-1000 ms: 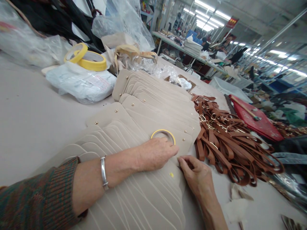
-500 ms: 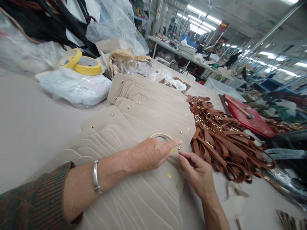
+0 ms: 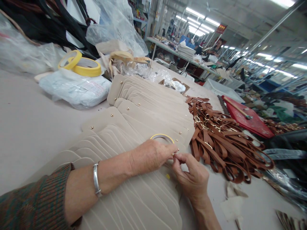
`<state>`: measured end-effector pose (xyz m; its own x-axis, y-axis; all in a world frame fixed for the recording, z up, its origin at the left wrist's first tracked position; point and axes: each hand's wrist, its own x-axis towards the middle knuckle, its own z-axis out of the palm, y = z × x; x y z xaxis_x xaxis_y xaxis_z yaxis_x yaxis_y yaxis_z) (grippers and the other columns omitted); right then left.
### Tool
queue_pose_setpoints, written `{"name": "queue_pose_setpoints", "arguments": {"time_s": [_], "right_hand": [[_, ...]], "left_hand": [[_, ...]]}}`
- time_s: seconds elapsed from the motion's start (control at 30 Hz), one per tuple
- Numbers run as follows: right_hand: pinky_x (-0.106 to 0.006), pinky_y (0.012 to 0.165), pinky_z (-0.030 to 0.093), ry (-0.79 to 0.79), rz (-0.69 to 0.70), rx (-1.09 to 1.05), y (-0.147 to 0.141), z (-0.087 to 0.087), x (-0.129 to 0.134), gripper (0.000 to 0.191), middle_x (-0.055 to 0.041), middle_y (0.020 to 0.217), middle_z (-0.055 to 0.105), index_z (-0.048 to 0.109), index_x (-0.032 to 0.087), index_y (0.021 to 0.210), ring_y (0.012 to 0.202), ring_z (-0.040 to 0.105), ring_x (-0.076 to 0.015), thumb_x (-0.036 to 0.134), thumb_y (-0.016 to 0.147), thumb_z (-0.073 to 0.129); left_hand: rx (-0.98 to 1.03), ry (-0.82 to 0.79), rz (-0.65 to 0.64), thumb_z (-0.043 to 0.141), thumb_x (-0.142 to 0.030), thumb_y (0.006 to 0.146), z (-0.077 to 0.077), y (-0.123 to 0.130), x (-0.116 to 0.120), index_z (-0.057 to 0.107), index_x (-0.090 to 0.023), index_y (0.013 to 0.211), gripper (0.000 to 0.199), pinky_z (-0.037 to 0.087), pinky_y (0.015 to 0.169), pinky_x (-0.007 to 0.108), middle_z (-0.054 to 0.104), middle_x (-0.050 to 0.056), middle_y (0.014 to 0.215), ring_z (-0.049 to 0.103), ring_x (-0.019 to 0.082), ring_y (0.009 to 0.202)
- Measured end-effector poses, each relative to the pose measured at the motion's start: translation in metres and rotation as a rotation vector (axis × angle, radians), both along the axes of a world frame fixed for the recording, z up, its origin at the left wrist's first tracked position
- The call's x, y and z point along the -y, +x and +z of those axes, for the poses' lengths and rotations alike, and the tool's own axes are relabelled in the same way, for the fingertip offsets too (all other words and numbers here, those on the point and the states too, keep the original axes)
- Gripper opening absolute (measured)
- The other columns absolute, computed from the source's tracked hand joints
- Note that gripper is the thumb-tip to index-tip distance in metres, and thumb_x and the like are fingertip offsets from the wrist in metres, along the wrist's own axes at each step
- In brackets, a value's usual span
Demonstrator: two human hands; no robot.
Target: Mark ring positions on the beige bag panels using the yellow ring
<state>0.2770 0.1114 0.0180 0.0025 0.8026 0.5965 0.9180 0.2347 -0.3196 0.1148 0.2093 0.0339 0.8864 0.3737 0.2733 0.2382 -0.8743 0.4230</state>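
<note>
My left hand (image 3: 153,155) is closed around a roll of yellow tape (image 3: 162,136), whose upper rim shows behind the knuckles. At its fingertips, my right hand (image 3: 192,177) pinches thumb and forefinger together on a small pale bit, apparently the tape's free end. Both hands hover over a fanned stack of beige leather-like panels (image 3: 134,118) with small gold rivets near their edges. A rivet (image 3: 178,149) sits just beyond the meeting fingertips. One small yellow tape piece (image 3: 168,176) sticks to a panel below the left hand.
Brown straps (image 3: 216,137) with gold buckles are heaped to the right, beside a red board (image 3: 249,118) bearing a stick. Two more yellow tape rolls (image 3: 87,67) rest on a plastic-wrapped packet (image 3: 74,89). Beige scraps (image 3: 232,204) lie on the table at lower right.
My right hand has moved left and slightly up, so its pinched fingertips now meet those of my left hand. My left hand's stretched fingers have drawn in around the tape.
</note>
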Motion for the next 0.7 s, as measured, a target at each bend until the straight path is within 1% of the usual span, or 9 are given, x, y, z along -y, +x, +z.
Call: {"name": "queue_pose_setpoints", "arguments": {"time_s": [0.07, 0.13, 0.2, 0.3, 0.4, 0.47, 0.57, 0.63, 0.7], "right_hand": [[-0.021, 0.058, 0.048, -0.014, -0.024, -0.038, -0.003, 0.002, 0.001, 0.013, -0.0001, 0.066, 0.069, 0.067, 0.02, 0.076, 0.054, 0.061, -0.0107, 0.012, 0.077, 0.057], [-0.021, 0.055, 0.047, -0.08, -0.08, -0.166, -0.008, 0.005, 0.0, 0.01, 0.0009, 0.062, 0.068, 0.067, 0.02, 0.073, 0.051, 0.059, -0.0106, 0.016, 0.076, 0.058], [-0.021, 0.05, 0.046, -0.194, -0.131, -0.418, -0.012, 0.008, -0.002, 0.01, 0.0012, 0.057, 0.065, 0.066, 0.02, 0.071, 0.048, 0.058, -0.0114, 0.024, 0.077, 0.06], [-0.022, 0.045, 0.047, -0.344, -0.174, -0.831, -0.009, 0.006, -0.008, 0.02, 0.0015, 0.049, 0.061, 0.064, 0.018, 0.066, 0.044, 0.056, -0.0123, 0.036, 0.075, 0.065], [-0.025, 0.044, 0.05, -0.345, -0.253, -1.07, 0.007, -0.002, -0.014, 0.026, 0.0023, 0.048, 0.058, 0.064, 0.016, 0.066, 0.042, 0.054, -0.0117, 0.04, 0.067, 0.073], [-0.025, 0.045, 0.051, -0.344, -0.29, -1.133, 0.021, -0.008, -0.015, 0.029, 0.001, 0.052, 0.061, 0.066, 0.015, 0.071, 0.044, 0.056, -0.0116, 0.041, 0.064, 0.077], [-0.022, 0.047, 0.051, -0.437, -0.305, -1.103, 0.035, -0.013, -0.015, 0.036, -0.0019, 0.06, 0.066, 0.07, 0.013, 0.08, 0.047, 0.06, -0.0115, 0.044, 0.064, 0.079], [-0.021, 0.047, 0.051, -0.507, -0.308, -1.055, 0.036, -0.015, -0.014, 0.038, -0.0022, 0.06, 0.067, 0.07, 0.013, 0.08, 0.047, 0.06, -0.0108, 0.047, 0.065, 0.078], [-0.02, 0.048, 0.052, -0.537, -0.313, -0.999, 0.034, -0.016, -0.015, 0.038, -0.0016, 0.059, 0.066, 0.07, 0.013, 0.078, 0.048, 0.059, -0.0104, 0.048, 0.066, 0.076]], "left_hand": [[0.003, -0.007, -0.008, 0.05, -0.019, 0.093, 0.0, 0.001, -0.001, 0.051, -0.018, 0.09, 0.004, 0.04, 0.055, 0.022, 0.064, 0.0, 0.077, 0.062, 0.014, 0.068], [0.014, 0.03, -0.006, 0.05, -0.015, 0.091, -0.001, 0.002, -0.002, 0.052, -0.017, 0.085, 0.006, 0.038, 0.055, 0.022, 0.062, 0.0, 0.075, 0.059, 0.013, 0.066], [0.035, 0.085, 0.002, 0.048, -0.014, 0.09, -0.002, 0.003, -0.001, 0.052, -0.017, 0.085, 0.008, 0.038, 0.056, 0.023, 0.06, 0.0, 0.073, 0.057, 0.014, 0.065], [0.082, 0.123, 0.023, 0.045, -0.015, 0.091, -0.003, 0.005, 0.003, 0.052, -0.017, 0.085, 0.01, 0.039, 0.058, 0.024, 0.059, 0.0, 0.071, 0.056, 0.014, 0.065], [0.107, 0.134, 0.059, 0.042, -0.014, 0.092, -0.005, 0.005, 0.006, 0.053, -0.017, 0.087, 0.013, 0.04, 0.059, 0.025, 0.06, 0.001, 0.074, 0.057, 0.014, 0.068], [0.053, 0.147, 0.106, 0.042, -0.013, 0.092, -0.006, 0.005, 0.005, 0.054, -0.017, 0.088, 0.013, 0.04, 0.059, 0.026, 0.06, 0.001, 0.075, 0.057, 0.015, 0.068], [-0.113, 0.155, 0.165, 0.044, -0.01, 0.092, -0.008, 0.007, 0.002, 0.055, -0.017, 0.087, 0.014, 0.039, 0.056, 0.026, 0.061, 0.002, 0.077, 0.058, 0.017, 0.072], [-0.198, 0.139, 0.172, 0.045, -0.01, 0.092, -0.008, 0.008, 0.0, 0.055, -0.017, 0.086, 0.014, 0.038, 0.055, 0.026, 0.061, 0.004, 0.081, 0.059, 0.019, 0.076], [-0.234, 0.123, 0.168, 0.046, -0.011, 0.092, -0.009, 0.009, 0.0, 0.056, -0.017, 0.086, 0.013, 0.039, 0.054, 0.027, 0.061, 0.005, 0.085, 0.059, 0.02, 0.078]]}}
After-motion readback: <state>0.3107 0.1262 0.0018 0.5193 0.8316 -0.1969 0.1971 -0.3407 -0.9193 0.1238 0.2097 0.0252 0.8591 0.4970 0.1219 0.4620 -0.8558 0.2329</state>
